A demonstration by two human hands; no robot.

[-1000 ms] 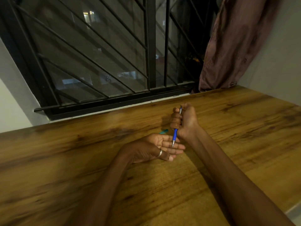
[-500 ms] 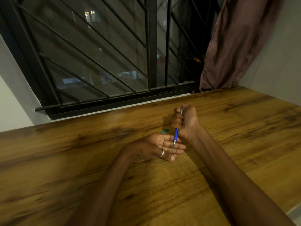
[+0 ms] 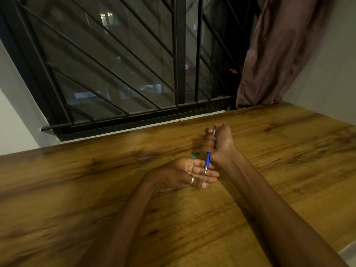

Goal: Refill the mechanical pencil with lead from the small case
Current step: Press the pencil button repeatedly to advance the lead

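Note:
My right hand (image 3: 219,144) grips a blue mechanical pencil (image 3: 207,160) in a fist, held nearly upright with its metal tip pointing down. The tip rests against the fingers of my left hand (image 3: 187,173), which lies palm up and flat on the wooden table (image 3: 96,189), a ring on one finger. My right thumb sits at the pencil's top end. A small teal object (image 3: 194,155), likely the lead case, lies on the table just behind my left hand, mostly hidden by it.
A barred window (image 3: 134,64) runs along the table's far edge. A brown curtain (image 3: 279,54) hangs at the back right corner, beside a plain wall. The table's near right edge shows at the lower right.
Both hands stay in nearly the same pose. The pencil stays upright over my left palm, with only a slight shift of the view.

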